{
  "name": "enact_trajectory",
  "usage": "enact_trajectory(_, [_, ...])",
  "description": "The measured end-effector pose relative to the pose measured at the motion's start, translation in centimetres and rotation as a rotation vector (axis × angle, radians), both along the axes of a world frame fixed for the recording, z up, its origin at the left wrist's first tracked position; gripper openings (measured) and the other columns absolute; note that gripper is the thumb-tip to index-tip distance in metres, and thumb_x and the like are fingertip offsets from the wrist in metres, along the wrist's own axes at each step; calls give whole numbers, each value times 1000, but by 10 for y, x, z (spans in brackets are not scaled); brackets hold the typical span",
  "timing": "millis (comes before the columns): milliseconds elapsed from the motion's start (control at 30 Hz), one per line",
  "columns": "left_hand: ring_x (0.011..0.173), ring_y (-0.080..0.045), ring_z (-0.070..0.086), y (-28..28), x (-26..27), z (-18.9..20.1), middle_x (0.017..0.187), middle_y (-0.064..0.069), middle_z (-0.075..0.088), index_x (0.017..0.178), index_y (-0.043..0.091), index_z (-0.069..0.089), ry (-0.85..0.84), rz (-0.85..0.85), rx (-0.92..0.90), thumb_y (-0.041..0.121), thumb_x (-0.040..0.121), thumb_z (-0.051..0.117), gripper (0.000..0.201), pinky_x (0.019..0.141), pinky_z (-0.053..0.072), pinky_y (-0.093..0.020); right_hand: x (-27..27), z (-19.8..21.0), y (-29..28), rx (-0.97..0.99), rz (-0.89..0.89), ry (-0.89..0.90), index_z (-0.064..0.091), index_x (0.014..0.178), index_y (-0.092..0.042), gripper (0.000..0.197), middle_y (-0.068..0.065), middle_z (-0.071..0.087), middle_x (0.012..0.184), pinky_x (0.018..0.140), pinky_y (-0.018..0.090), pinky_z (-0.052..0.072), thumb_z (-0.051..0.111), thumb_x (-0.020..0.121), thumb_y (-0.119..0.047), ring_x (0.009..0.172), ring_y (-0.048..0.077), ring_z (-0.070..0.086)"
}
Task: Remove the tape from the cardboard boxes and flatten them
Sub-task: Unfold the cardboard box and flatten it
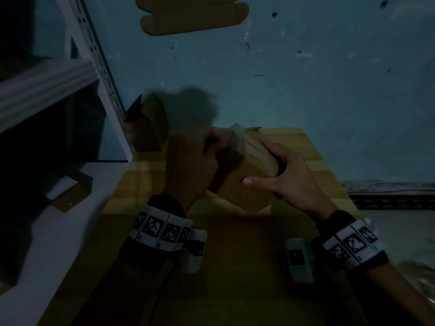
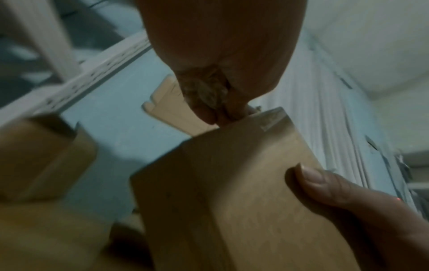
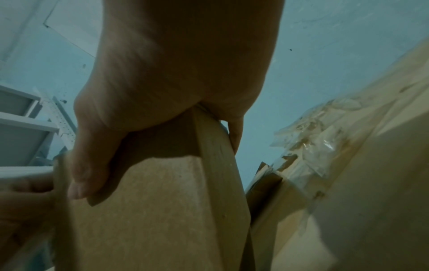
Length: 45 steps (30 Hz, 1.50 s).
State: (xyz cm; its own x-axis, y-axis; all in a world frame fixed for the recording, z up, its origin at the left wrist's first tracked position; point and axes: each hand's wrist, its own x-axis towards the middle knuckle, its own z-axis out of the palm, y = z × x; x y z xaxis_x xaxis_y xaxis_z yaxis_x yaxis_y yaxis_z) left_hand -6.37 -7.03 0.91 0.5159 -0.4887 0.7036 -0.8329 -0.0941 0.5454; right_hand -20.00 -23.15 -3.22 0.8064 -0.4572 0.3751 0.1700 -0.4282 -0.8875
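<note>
A small brown cardboard box [image 1: 237, 182] stands tilted over a wooden table [image 1: 313, 158]. My right hand [image 1: 277, 170] grips its right side, thumb on the near face and fingers round the far edge. My left hand [image 1: 195, 158] is at the box's top left corner, where crumpled clear tape [image 1: 237, 135] sticks up. In the left wrist view my fingertips [image 2: 209, 113] pinch a wad of tape [image 2: 206, 89] at the box's top edge [image 2: 232, 183]. The right wrist view shows my right hand [image 3: 144, 146] wrapped round the box corner [image 3: 162, 210].
A flattened cardboard piece [image 1: 193, 17] lies on the blue floor beyond. Another opened box [image 1: 148, 128] stands by the white metal shelf [image 1: 101, 74] at left. Crumpled tape scraps [image 3: 308, 143] and cardboard lie to the right.
</note>
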Motion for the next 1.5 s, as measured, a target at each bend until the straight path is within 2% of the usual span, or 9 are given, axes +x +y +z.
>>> enact_trajectory(100, [72, -23, 63, 2, 0, 4, 77, -6, 68, 77, 8, 69, -164, 69, 103, 13, 77, 65, 7, 65, 53, -42, 1, -1, -1, -33, -19, 13, 51, 147, -13, 108, -11, 61, 132, 96, 24, 56, 93, 53, -44, 118, -2, 61])
enact_trajectory(267, [59, -29, 55, 2, -18, 15, 70, -13, 60, 71, 7, 58, -369, 178, 229, -1, 69, 69, 14, 52, 35, -31, 1, 3, 1, -30, -4, 12, 57, 141, -23, 95, -10, 64, 129, 94, 33, 59, 94, 55, -45, 117, 3, 63])
enact_trajectory(433, [71, -26, 61, -4, -21, 14, 84, -12, 65, 81, 6, 63, -266, 193, 122, -1, 81, 68, 8, 58, 48, -36, 3, 4, -1, -59, -23, -6, 59, 138, -30, 83, -9, 67, 126, 70, 25, 59, 95, 64, -44, 111, 15, 68])
enact_trajectory(567, [82, -13, 61, -6, -15, 13, 87, -3, 66, 84, 10, 69, -46, 42, -4, 5, 85, 69, 5, 72, 51, -24, 3, 0, -7, -42, -39, -29, 60, 138, -27, 84, -7, 68, 128, 88, 45, 61, 96, 65, -44, 116, 15, 67])
enact_trajectory(800, [78, 1, 61, -9, -14, 11, 86, 8, 66, 90, 16, 75, 36, -11, -155, 13, 82, 75, 9, 76, 48, -8, 3, 1, -11, -42, -27, -58, 60, 139, -21, 82, -6, 67, 132, 97, 44, 58, 95, 67, -38, 122, 13, 64])
enact_trajectory(1033, [81, 5, 63, -7, -11, 8, 82, 20, 62, 90, 25, 71, 72, -55, -152, 22, 82, 71, 8, 76, 51, -15, 3, 0, -13, -38, -15, -49, 60, 140, -21, 85, -5, 67, 132, 96, 43, 59, 96, 65, -39, 121, 14, 65])
enact_trajectory(1167, [85, -3, 66, -6, -8, 5, 86, 7, 70, 90, 19, 73, 165, -106, -132, 16, 84, 73, 6, 77, 55, -21, 4, -4, -15, -61, -26, -32, 60, 140, -26, 87, -4, 66, 131, 93, 45, 59, 96, 63, -48, 120, 17, 65])
enact_trajectory(1300, [84, 1, 65, -5, -7, 5, 86, 8, 70, 89, 15, 73, 259, -91, -52, 11, 88, 71, 4, 75, 53, -17, 6, -6, -18, -123, -54, 2, 59, 139, -31, 88, -6, 65, 130, 90, 46, 60, 95, 61, -55, 119, 18, 64])
enact_trajectory(1500, [87, -17, 64, -4, -8, 0, 93, -5, 70, 93, 9, 71, -1, 62, 58, 16, 94, 64, 10, 77, 55, -43, 9, -6, -15, -301, -185, 42, 59, 136, -34, 89, -12, 62, 118, 88, 45, 58, 90, 59, -65, 110, 12, 62])
